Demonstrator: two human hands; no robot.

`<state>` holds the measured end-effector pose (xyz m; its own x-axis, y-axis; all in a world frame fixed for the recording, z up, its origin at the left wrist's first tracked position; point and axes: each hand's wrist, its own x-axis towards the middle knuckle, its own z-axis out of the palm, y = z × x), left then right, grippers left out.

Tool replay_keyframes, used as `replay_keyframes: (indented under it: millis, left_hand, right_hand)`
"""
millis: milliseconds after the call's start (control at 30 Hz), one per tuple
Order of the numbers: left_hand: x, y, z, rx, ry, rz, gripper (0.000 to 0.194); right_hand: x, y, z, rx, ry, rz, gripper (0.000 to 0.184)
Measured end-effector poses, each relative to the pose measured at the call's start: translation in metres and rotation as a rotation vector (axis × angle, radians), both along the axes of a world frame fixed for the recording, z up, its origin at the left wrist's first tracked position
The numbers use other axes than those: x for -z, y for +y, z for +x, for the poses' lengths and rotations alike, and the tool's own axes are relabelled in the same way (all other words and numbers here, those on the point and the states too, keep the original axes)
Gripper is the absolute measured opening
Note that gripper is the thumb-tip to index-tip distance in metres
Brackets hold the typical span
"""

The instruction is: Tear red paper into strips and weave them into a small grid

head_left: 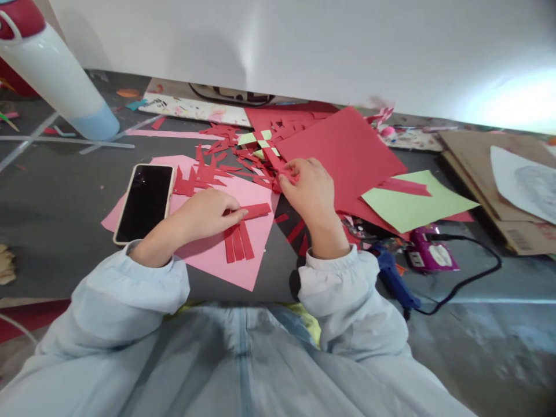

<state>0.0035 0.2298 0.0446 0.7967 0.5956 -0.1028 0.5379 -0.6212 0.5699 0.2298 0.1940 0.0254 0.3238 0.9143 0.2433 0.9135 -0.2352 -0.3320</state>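
Note:
My left hand (pixel 206 214) is closed, thumb and fingers at the left end of a red paper strip (pixel 258 211). That strip lies across the top of several upright red strips (pixel 238 243), side by side on a pink paper sheet (pixel 212 272). My right hand (pixel 310 185) pinches a small piece of red paper (pixel 290 175) at the edge of a pile of cut red scraps (pixel 217 156). Its fingertips partly hide that piece. A large red sheet (pixel 347 156) lies just right of this hand, with a light green sheet (pixel 417 200) beyond it.
A phone (pixel 145 202) rests on the pink sheet's left side. A white bottle (pixel 65 75) stands at the back left. To the right are a blue glue gun (pixel 395 278), a purple packet (pixel 432 252) with a black cord, and cardboard (pixel 499 168).

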Motion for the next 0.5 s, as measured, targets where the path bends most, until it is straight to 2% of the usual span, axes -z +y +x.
replay_keyframes:
  millis: [100, 267, 500]
  left_hand:
    - [0.000, 0.000, -0.001, 0.009, 0.013, 0.012, 0.045]
    - [0.000, 0.001, -0.001, 0.003, 0.039, 0.010, 0.043]
    - [-0.001, 0.002, 0.001, -0.009, 0.106, -0.015, 0.040]
  right_hand:
    - [0.000, 0.000, 0.006, 0.004, -0.003, 0.002, 0.023]
    - [-0.003, -0.005, 0.022, 0.067, 0.038, 0.091, 0.034]
    - [-0.011, -0.010, 0.036, 0.144, 0.130, 0.165, 0.034]
